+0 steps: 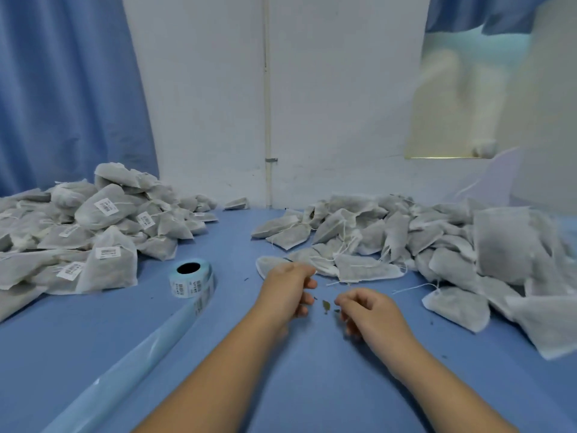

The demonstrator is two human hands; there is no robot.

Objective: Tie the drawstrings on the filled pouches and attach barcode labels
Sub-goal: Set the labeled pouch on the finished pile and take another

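Note:
A heap of white filled pouches with barcode labels (103,226) lies at the left on the blue table (93,339). An unlabelled heap with loose drawstrings (406,239) spreads across the right. A roll of barcode labels (191,278) stands between them, its bare backing strip (131,364) trailing toward the near left. My left hand (287,290) hovers with curled fingers just in front of a flat pouch (365,271). My right hand (368,310) is beside it, fingers curled downward. Neither hand holds a pouch. A small dried leaf (326,305) lies between them.
A white wall with a vertical pipe (267,120) stands behind the table. Blue curtain (62,89) hangs at the left. A blurred pale shape (468,104) shows at the upper right. Small leaf crumbs dot the table near my hands.

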